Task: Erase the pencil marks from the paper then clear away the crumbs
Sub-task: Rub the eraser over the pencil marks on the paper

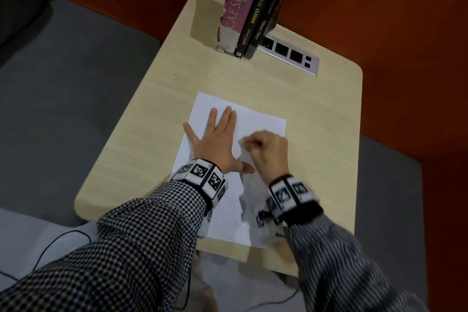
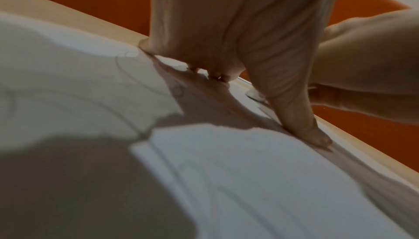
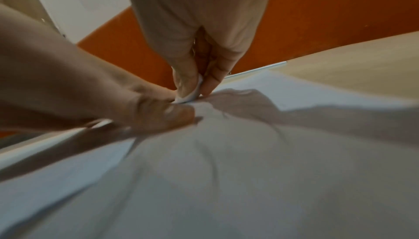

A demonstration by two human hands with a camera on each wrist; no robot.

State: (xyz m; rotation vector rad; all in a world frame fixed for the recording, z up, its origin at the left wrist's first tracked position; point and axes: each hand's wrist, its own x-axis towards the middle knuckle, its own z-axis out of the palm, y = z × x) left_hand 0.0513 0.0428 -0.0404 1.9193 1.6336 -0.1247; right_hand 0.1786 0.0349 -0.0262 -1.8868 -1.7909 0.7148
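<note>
You are at a pale wooden table [image 1: 304, 99] with rounded corners, set against an orange wall [image 1: 379, 20], with grey cushioned seating [image 1: 76, 88] along its left side. At the far end a few books [image 1: 249, 7] stand upright, and just beside them a silver socket strip [image 1: 291, 54] sits flush in the tabletop. The sheet of paper [image 1: 255, 119] lies flat in the middle of the table, near your edge, with faint curving pencil marks [image 2: 140, 81] showing on it (clearest in the left wrist view). Your left hand [image 1: 215, 144] lies palm down on the left part of the paper, fingers straight and spread, the thumb stretched out toward your right hand and the little finger reaching onto the table past the paper's left edge. Your right hand [image 1: 268, 152] is curled just to the right of it, on the paper's right half, its thumb and fingertips pinching a small white eraser [image 3: 191, 94] whose lower end touches the sheet. The right hand is blurred in the head view. Both wrists wear bands with black-and-white markers [image 1: 200, 175], above checked sleeves [image 1: 126, 248].
</note>
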